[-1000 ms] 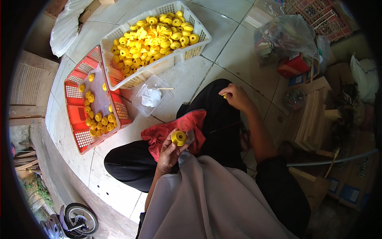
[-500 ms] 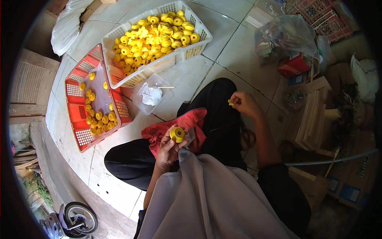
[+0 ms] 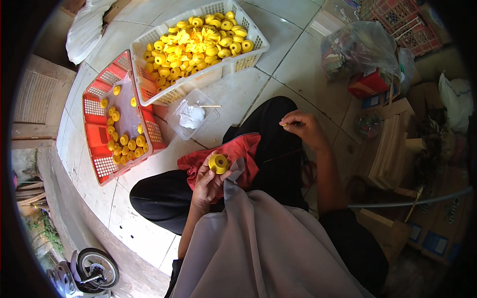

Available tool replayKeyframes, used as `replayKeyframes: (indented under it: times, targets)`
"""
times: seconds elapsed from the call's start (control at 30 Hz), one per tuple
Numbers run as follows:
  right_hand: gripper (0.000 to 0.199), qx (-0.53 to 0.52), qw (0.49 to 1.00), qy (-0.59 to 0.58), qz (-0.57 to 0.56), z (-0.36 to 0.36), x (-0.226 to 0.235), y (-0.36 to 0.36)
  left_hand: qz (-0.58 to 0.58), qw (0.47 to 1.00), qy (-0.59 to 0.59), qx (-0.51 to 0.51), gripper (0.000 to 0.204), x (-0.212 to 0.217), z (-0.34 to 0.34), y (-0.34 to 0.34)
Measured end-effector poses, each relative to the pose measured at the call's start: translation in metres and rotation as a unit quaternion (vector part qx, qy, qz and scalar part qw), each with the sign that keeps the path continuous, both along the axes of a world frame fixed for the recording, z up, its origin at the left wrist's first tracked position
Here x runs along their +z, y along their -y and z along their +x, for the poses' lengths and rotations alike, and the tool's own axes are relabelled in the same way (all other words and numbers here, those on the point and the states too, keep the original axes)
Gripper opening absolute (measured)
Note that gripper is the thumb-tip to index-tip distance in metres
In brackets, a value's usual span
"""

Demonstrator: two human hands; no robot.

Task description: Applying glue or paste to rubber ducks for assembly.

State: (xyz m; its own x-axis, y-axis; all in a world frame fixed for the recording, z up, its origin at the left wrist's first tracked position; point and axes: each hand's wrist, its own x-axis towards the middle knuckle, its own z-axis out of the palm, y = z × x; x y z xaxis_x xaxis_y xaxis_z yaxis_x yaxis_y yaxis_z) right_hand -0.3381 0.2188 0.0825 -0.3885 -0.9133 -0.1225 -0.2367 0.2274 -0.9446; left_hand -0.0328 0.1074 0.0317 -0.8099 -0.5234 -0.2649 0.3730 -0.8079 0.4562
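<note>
My left hand [image 3: 206,186] is closed around a round yellow piece [image 3: 213,162] with a hole in its middle, held above my lap. Its dark hole faces up. Over my right knee, my right hand [image 3: 307,130] pinches a small yellow scrap [image 3: 284,125] between thumb and fingertips; most of the scrap is hidden. A red cloth [image 3: 251,147] lies across my lap beneath the left hand. Just beyond my lap stands a clear plastic tub [image 3: 212,118] holding a white substance [image 3: 192,117] and a thin stick [image 3: 210,106].
A white crate [image 3: 223,68] heaped with yellow pieces [image 3: 203,49] stands ahead. A red crate [image 3: 94,134] with several more adjoins it at the left. At the right are a stuffed plastic bag [image 3: 358,47], a red box [image 3: 367,83] and stacked wood [image 3: 390,144].
My right hand has shifted slightly left, and less of the yellow scrap shows. The yellow piece in my left hand has tilted and moved a little up and left. The view has shifted slightly.
</note>
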Motion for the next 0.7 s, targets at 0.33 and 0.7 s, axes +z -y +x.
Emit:
replayKeyframes:
  times: [0.33,0.7]
  targets:
    - [0.013,-0.036,0.903,0.423,-0.063,0.079,-0.004,0.049,-0.013,0.999,-0.035,0.017,0.06,0.017,0.002,0.006]
    - [0.017,0.036,0.914,0.401,-0.055,0.1,-0.001,0.066,-0.029,0.999,-0.028,0.033,0.06,0.025,0.008,0.008]
